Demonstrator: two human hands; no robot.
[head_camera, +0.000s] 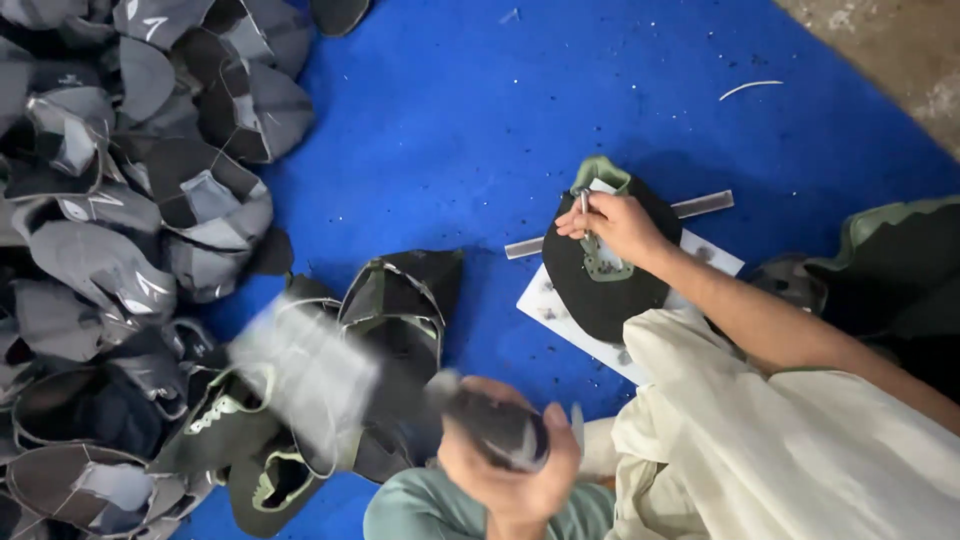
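Observation:
My right hand (620, 225) pinches a thin metal punch (584, 203) upright on a black shoe upper with pale green trim (600, 290). The upper lies on a white board (550, 305) on the blue mat, with a flat metal bar (702, 205) running under it. My left hand (510, 470), low in the middle, grips the handle of a grey hammer-like tool (330, 385). The tool is blurred by motion and its head reaches out to the left, over other uppers.
A big heap of grey and black shoe uppers (110, 200) fills the left side. Several black and green uppers (400, 295) lie in the middle of the blue mat (480, 120). More dark uppers (900, 260) sit at the right edge. Bare floor (890, 40) shows top right.

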